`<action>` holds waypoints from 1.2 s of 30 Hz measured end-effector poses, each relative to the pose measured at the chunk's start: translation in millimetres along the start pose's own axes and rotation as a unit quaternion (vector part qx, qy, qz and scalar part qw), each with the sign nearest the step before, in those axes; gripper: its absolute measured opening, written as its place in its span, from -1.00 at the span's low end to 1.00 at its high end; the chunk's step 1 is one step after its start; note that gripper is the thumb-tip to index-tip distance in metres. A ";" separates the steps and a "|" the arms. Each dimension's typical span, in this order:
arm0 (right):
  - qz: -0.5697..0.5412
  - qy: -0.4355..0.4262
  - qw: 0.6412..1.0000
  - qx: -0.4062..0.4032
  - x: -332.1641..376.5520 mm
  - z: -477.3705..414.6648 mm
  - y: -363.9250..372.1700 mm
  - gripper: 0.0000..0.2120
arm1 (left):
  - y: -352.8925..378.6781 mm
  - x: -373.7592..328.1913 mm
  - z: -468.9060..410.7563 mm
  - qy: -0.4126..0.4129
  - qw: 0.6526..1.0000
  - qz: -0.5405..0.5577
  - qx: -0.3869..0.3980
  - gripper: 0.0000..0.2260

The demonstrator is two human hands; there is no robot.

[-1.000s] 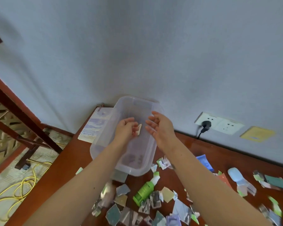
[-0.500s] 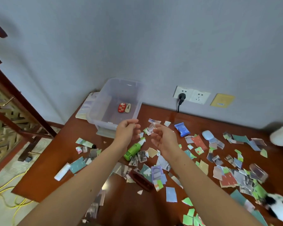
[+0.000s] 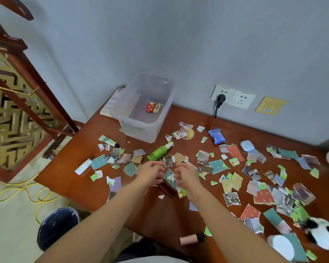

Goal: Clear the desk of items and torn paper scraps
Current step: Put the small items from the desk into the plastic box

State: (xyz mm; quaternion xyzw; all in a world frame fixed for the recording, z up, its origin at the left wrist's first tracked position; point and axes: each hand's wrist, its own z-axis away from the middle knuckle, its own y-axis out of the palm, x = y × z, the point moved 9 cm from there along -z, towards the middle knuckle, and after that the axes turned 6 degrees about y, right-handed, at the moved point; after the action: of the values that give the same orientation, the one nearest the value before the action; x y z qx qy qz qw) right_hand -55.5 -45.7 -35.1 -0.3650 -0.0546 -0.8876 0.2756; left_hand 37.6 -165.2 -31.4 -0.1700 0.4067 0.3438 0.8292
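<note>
Head camera: two hair clips (image 3: 153, 107) lay in the clear plastic box (image 3: 152, 130) at the far left corner of the desk (image 3: 160, 215), apparently the only items cleared. The bulk of the job looked undone. Torn paper scraps (image 3: 235, 179) littered the wood in front and to the right of the box, with a green spray bottle (image 3: 160, 152) and a blue packet (image 3: 217, 136) near it. In front of the box, the left hand (image 3: 152, 171) and right hand (image 3: 186, 173) hovered with fingers loosely curled, seemingly holding nothing. No writing was legible.
</note>
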 end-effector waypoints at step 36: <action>0.260 -0.059 0.963 0.030 -48.0 -27.0 25.2 -0.90 | -7.4 60.0 -29.4 -0.040 0.999 -0.025 -0.008 -0.74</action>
State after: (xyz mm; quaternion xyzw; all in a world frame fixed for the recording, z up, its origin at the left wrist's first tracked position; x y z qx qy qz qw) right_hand -30.9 -53.3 -89.8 -0.4100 -0.0009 -0.7600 0.5044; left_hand 52.5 -161.0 -96.8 -0.1726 0.3665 0.3325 0.8517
